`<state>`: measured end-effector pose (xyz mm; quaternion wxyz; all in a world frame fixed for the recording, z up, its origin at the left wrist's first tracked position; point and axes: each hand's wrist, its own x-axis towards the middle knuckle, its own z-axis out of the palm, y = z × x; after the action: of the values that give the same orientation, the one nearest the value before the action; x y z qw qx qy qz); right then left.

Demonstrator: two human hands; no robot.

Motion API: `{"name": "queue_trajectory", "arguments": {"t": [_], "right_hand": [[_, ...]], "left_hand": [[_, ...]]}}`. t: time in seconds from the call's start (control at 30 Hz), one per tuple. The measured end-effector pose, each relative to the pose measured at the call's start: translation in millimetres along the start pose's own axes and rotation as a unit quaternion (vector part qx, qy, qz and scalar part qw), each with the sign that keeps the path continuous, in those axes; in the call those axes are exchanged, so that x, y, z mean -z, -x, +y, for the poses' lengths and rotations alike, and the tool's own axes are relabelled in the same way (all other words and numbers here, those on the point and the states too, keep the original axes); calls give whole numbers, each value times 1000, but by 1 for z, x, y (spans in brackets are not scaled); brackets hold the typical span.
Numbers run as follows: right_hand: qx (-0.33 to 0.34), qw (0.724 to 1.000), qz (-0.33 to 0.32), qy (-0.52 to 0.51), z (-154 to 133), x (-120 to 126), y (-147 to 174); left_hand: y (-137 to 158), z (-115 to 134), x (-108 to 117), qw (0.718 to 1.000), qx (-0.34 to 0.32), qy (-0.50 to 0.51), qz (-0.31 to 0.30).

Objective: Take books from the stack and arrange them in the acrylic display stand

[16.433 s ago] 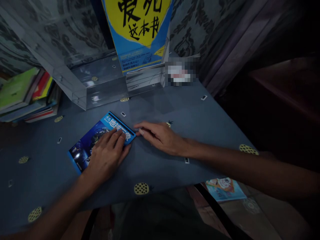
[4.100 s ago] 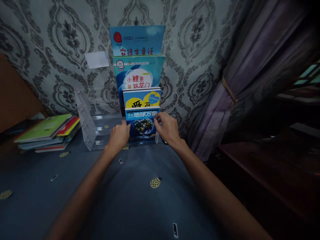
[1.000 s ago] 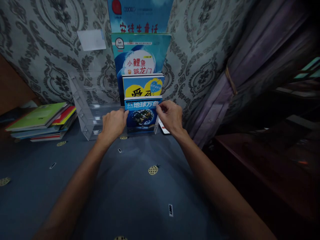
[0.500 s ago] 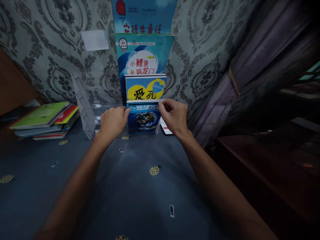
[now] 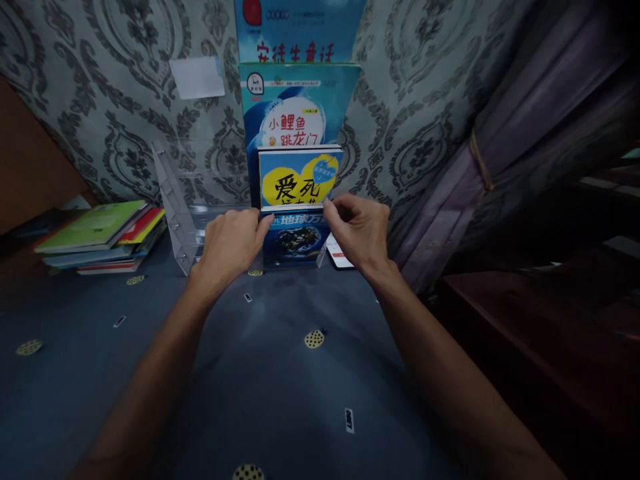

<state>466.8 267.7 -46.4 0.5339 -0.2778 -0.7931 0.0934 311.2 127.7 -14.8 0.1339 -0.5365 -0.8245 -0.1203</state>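
Observation:
A dark blue book with the Earth on its cover (image 5: 295, 241) stands upright in the lowest front tier of a clear stepped rack (image 5: 173, 207). My left hand (image 5: 231, 241) is closed at its upper left corner, thumb along the edge. At the upper right corner, my right hand (image 5: 361, 230) pinches it between thumb and curled fingers. Right behind rises a blue and yellow book (image 5: 300, 180), its lower part covered by the Earth book. Farther back and higher stand a teal book (image 5: 300, 90) and a blue book with red lettering (image 5: 300, 30).
Left of the rack lies a stack of books (image 5: 97, 230) with a green one on top. A phone (image 5: 341, 257) lies partly behind my right hand. A purple curtain (image 5: 450, 200) hangs at right. The blue tablecloth (image 5: 280, 387) bears pineapple prints.
The Earth book's top edge sits slightly lower, so more of the blue and yellow cover shows above it. Both hands stay at its corners. The whole view has shifted a little.

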Motion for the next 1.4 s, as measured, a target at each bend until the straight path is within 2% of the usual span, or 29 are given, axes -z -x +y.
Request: {"name": "queue_trajectory", "arguments": {"t": [0.87,1.03,1.27,1.4], "right_hand": [[13,1000,10,-5,-15,3,5],[14,1000,10,-1,-15,4,5],[15,1000,8,14,-13,3,4],[14,1000,10,20,-11,3,4]], "left_hand": [[5,-7,13,1000,-14,-3,8],[5,-9,13,1000,-18,23,12],[3,-13,-1,992,-87,93,-17],[-8,-19,-17,982,-80,168,-34]]}}
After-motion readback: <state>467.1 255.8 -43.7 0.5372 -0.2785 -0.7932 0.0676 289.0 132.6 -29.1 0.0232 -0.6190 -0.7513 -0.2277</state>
